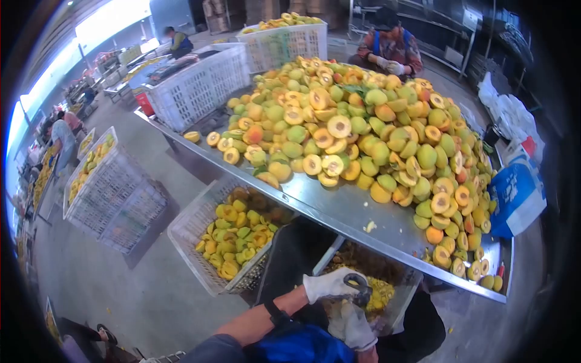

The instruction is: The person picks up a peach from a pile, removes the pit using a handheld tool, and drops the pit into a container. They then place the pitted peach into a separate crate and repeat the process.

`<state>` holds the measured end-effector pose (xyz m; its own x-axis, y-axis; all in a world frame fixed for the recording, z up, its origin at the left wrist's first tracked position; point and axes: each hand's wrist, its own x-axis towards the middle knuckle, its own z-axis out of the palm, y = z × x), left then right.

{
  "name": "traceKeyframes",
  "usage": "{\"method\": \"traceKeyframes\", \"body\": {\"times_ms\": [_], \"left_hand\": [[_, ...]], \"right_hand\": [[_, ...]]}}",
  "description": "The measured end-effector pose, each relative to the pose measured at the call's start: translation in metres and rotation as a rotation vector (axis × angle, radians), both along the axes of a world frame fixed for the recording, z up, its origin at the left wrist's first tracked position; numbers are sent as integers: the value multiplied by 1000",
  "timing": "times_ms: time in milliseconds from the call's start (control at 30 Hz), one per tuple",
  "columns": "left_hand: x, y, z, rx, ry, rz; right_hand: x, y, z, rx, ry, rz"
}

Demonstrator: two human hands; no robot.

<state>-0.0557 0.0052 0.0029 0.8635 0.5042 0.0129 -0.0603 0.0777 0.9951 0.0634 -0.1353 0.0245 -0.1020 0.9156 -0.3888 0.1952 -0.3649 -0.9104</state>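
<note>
Halved peaches (363,139), green-skinned with yellow-orange flesh and reddish pit hollows, lie heaped on the steel desk (339,209), some cut-side up, others rounded skin up. Low at the near edge, both hands wear white gloves. The left hand (330,284) is curled around a dark rounded tool (360,289), fingers closed on it. The right hand (351,327) sits just below, glove creased and partly closed; whether it grips anything cannot be made out. Beneath the hands stands a crate (393,302) holding yellowish scraps. To the left, under the desk's edge, a white basket (200,242) is filled with more yellow and green halves. Across the desk sits another person (390,48) in white gloves.
</note>
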Motion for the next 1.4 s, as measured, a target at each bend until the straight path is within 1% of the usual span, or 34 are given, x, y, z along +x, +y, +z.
{"method": "traceKeyframes", "body": {"times_ms": [33,67,100,133,167,233,300,333,400,433,467,500,567,600,667,700,733,767,800,833,900,933,967,1000,1033,1067,1133,1233,1333,1400], "left_hand": [[0,-6,8,-74,38,7],[2,-11,17,181,110,129],[2,-13,40,40,218,138],[7,-13,18,378,45,253],[8,-10,30,418,125,182],[7,-5,45,398,241,34],[8,-4,37,430,208,43],[11,-1,40,539,315,-32],[15,2,35,514,406,-67],[17,3,29,503,450,-88],[16,5,20,319,383,-68],[13,11,6,-27,247,-82],[0,6,8,-324,156,11],[0,1,4,-324,51,53],[-1,-8,-4,-329,-116,115],[-1,-10,-8,-333,-177,127],[2,-9,-10,-339,-193,96],[6,-8,-11,-346,-210,60],[10,-11,-6,-363,-246,116],[10,-13,-9,-326,-179,158],[10,-14,-9,-250,-39,239],[13,-15,0,-294,15,246],[15,-12,4,-258,61,227],[15,-10,7,-226,108,207],[16,-8,7,-194,155,183],[18,-3,5,-189,188,108],[18,3,-1,-182,256,-36],[21,1,8,-250,168,37],[29,-1,-21,-346,-32,42],[34,-9,-25,-506,-173,70]], "right_hand": [[-1,1,-1,484,-326,159],[-2,2,-3,975,-758,124],[-5,-4,-16,1020,-924,-5],[-3,-5,-12,674,-822,148],[-2,-5,1,652,-685,108],[-1,-6,-10,616,-675,141],[-1,-11,-14,641,-721,132],[-3,-11,-16,662,-741,128],[-11,-10,-21,306,-146,-81],[-9,-11,-18,77,169,-143],[-8,-11,-14,-162,449,-265],[-7,-10,-9,-192,510,-300],[-8,-3,0,-248,638,-357],[-7,-2,10,-263,673,-367],[-4,0,11,-169,563,-347],[-2,0,15,-225,647,-370],[0,1,18,-283,728,-396],[0,2,19,-286,707,-401],[0,3,18,-294,684,-404],[-1,3,18,-302,661,-402],[0,2,-3,97,186,-286],[0,1,-10,180,82,-263],[1,0,-14,260,-26,-248],[-1,0,-9,223,4,-272],[0,1,-4,133,123,-287],[1,1,2,39,236,-310],[6,2,9,-263,643,-317],[6,-1,2,-361,1177,-329],[6,-1,-2,-317,1077,-386],[12,-5,-14,-283,1181,-332]]}}
